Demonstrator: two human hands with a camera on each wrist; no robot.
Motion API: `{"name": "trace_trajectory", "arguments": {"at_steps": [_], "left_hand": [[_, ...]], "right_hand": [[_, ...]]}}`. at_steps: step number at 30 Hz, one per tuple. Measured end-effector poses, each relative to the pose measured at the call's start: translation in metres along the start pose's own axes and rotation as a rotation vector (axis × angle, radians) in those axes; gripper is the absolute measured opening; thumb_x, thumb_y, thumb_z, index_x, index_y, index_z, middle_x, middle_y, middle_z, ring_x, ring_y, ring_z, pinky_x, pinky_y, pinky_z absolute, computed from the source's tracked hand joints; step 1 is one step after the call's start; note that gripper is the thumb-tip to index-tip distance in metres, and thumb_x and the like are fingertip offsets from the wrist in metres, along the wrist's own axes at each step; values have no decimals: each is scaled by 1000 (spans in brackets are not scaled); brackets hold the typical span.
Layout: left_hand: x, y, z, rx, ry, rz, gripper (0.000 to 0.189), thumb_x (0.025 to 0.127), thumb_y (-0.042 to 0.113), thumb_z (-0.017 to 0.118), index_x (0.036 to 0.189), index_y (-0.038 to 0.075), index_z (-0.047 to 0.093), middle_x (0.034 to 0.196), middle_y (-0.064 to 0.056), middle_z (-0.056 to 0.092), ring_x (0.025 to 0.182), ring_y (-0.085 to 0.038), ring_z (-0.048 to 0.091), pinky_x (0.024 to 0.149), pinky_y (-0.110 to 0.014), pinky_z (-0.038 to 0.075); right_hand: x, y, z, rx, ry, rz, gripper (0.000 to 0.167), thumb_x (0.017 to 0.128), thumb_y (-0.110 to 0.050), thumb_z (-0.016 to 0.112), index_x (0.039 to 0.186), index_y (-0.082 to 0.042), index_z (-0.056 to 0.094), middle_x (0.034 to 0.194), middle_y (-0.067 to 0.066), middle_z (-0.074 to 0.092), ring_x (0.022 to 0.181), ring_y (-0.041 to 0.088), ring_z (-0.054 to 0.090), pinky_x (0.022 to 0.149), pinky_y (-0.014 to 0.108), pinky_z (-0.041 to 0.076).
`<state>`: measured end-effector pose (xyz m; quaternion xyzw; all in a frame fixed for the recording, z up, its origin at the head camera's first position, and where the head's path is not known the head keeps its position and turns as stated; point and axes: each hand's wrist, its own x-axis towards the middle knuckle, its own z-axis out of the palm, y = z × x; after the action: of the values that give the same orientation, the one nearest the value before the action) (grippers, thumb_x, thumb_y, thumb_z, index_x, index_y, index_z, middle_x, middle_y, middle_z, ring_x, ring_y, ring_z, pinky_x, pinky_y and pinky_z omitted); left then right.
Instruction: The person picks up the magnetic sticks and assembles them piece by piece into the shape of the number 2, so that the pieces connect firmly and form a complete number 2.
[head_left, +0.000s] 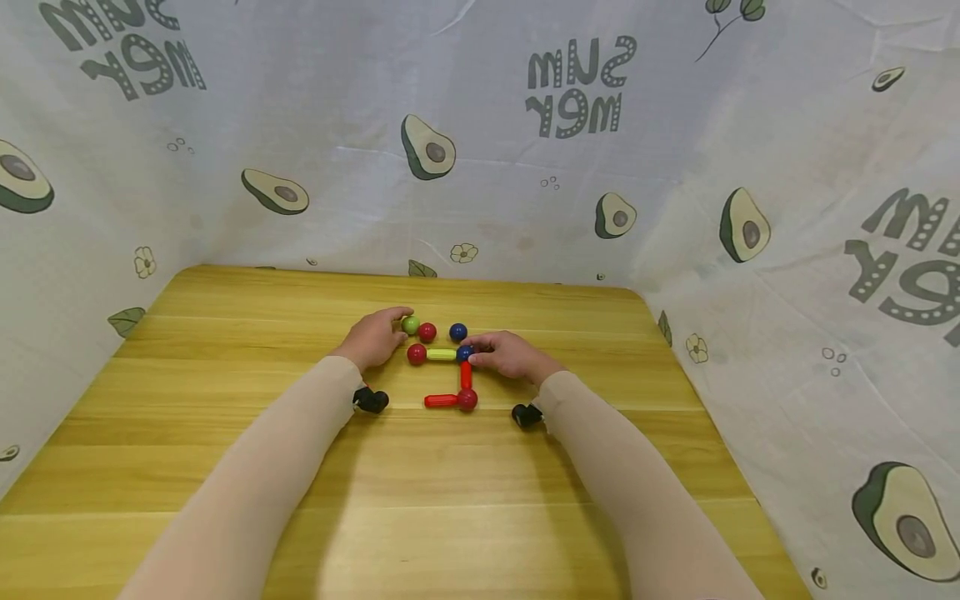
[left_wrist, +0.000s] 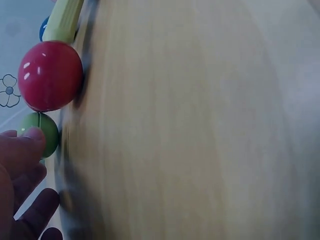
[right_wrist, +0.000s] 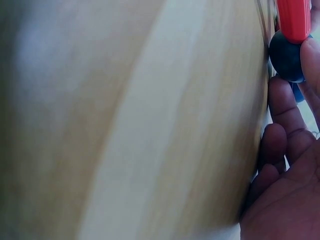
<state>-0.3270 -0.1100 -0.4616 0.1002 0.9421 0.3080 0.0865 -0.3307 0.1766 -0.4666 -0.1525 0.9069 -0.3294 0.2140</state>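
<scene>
My left hand (head_left: 372, 337) has thumb and forefinger round a green ball (head_left: 410, 325) at the back of the group; in the left wrist view its thumb overlaps the green ball (left_wrist: 49, 134). With my right hand (head_left: 513, 356) I pinch a blue ball (head_left: 465, 354), seen dark in the right wrist view. That ball joins a yellow rod (head_left: 442, 355) on its left to a red rod (head_left: 467, 375) toward me. A red ball (head_left: 416, 354) caps the yellow rod's left end. At the near corner, another red ball (head_left: 467, 399) meets a second red rod (head_left: 441, 401) pointing left.
Behind the yellow rod lie a loose red ball (head_left: 427, 332), close beside the green one, and a loose blue ball (head_left: 458, 332). All stand on a wooden table (head_left: 420, 517). A printed cloth (head_left: 337, 100) hangs along its back and sides. Each wrist wears a small black camera (head_left: 371, 400).
</scene>
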Motion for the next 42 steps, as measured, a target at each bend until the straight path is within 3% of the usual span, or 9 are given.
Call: {"name": "trace_trajectory", "arguments": {"at_steps": [11,17,28,36,42], "left_hand": [[-2,4,1,67,13,-10,50,108,23,61,157,19,49,155,-15,56,144,-43,51,119,-64,34],[-5,5,0,106,31,-10,45,108,25,61,152,17,54,151,-15,60,140,-45,54,115,-61,36],[-9,-5,-6,81,75,-5,44,107,27,62,149,17,56,144,-14,64,135,-43,57,116,-60,36],[-28,-5,-19,16,93,65,41,107,26,64,145,14,57,136,-11,66,124,-37,59,115,-59,38],[-45,-5,-21,20,55,128,37,106,24,65,141,13,59,138,-9,65,123,-33,60,110,-54,46]], "right_hand": [[1,-2,2,15,-4,-10,35,105,-29,67,139,-23,69,120,6,66,110,26,56,107,43,45],[2,-3,4,32,-10,-17,34,105,-27,67,139,-22,69,120,7,66,110,26,56,107,42,46],[2,-5,4,13,-2,-7,36,105,-29,67,140,-23,69,123,7,66,112,27,56,109,45,45],[1,-4,2,5,3,7,37,105,-30,66,141,-23,68,127,7,67,114,27,57,113,48,44],[0,0,1,3,11,-9,38,105,-30,66,142,-22,68,124,8,67,113,28,56,111,47,45]]}}
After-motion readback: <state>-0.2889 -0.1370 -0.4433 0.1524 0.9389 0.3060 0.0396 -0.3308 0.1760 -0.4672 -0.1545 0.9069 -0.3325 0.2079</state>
